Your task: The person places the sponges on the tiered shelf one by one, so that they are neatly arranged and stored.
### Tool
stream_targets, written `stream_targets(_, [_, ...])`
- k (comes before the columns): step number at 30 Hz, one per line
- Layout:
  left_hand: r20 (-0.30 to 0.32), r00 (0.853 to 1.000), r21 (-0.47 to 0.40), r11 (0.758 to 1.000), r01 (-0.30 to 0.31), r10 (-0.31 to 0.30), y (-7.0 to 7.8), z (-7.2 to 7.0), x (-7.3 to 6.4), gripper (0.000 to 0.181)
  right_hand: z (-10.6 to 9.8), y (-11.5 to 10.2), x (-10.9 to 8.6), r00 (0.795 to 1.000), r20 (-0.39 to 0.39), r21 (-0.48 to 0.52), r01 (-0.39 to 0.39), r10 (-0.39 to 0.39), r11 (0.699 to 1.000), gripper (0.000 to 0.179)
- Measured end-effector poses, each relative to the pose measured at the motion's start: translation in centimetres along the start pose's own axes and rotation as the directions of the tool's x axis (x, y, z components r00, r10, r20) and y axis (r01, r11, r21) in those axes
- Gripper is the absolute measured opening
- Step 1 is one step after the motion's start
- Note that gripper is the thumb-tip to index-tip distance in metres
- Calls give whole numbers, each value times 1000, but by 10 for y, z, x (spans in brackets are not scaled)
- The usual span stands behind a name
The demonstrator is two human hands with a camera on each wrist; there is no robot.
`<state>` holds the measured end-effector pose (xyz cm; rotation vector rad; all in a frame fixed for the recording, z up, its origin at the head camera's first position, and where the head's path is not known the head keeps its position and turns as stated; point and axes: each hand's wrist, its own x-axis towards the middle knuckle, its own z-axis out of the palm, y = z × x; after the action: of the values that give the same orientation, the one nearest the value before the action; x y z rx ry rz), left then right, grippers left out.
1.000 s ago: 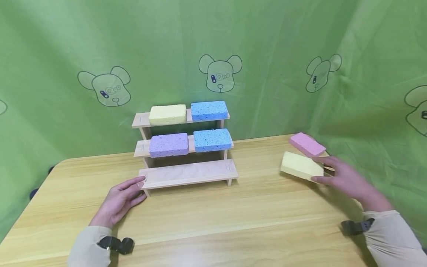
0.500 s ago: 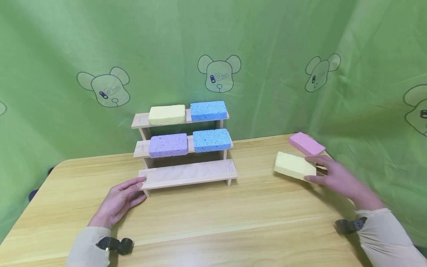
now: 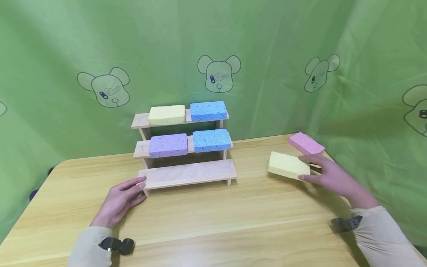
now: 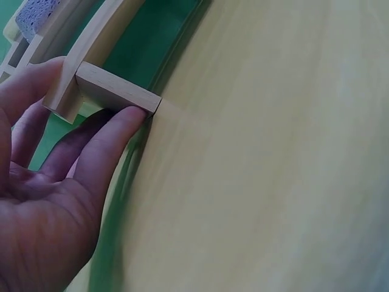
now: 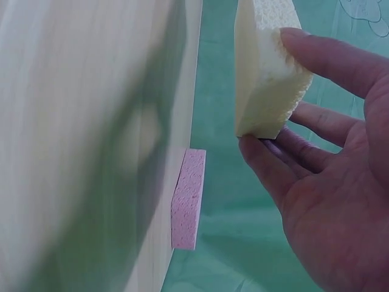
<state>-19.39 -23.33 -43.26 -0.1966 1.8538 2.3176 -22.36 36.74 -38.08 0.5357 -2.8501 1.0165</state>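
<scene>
My right hand (image 3: 333, 181) pinches a pale yellow sponge (image 3: 286, 165) between thumb and fingers. In the right wrist view that sponge (image 5: 270, 73) is held up off the table, with its shadow on the wood. My left hand (image 3: 118, 202) grips the left end of the bottom step of a three-step wooden rack (image 3: 190, 173). The left wrist view has the thumb over the step and the fingers against its leg (image 4: 118, 90). Another yellow sponge (image 3: 166, 115) and a blue one (image 3: 208, 111) lie on the top step. On the middle step are a purple sponge (image 3: 168, 145) and a second blue sponge (image 3: 211, 140).
A pink sponge (image 3: 305, 143) lies at the table's back right corner, just behind the right hand. The wooden table (image 3: 213, 222) reaches back to a green curtain (image 3: 267, 74) with bear-head prints, which also hangs along the right side.
My right hand has carried the yellow sponge leftward, a short way toward the rack. The left hand has stayed at the bottom step, and the rack has not moved.
</scene>
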Motion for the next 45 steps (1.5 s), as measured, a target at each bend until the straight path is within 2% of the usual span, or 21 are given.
stream_targets(5, [5,1000,-2,1000,5,-5,-1,-1,1,26,2,-7,1,1000,8,1,-6,6,1000,65])
stream_targets(10, [10,1000,-7,1000,5,-5,-1,-1,1,26,5,-14,2,1000,28,53,6,-7,999,65])
stream_targets(14, [10,1000,-5,1000,6,-6,-1,-1,1,27,6,-20,3,999,29,38,21,-22,999,63])
stream_targets(19, [18,1000,-3,1000,7,-7,-1,0,3,29,9,-24,6,998,23,55,64,-66,996,60])
stream_targets(22, [22,1000,-7,1000,8,-8,-1,0,3,25,11,-26,8,995,27,103,93,-97,990,60])
stream_targets(32, [15,1000,-22,1000,14,-14,-1,0,3,19,18,-34,15,982,-5,169,188,-190,968,57])
stream_targets(45, [10,1000,-29,999,17,-17,-2,-2,2,20,23,-47,19,981,-11,153,195,-195,969,61])
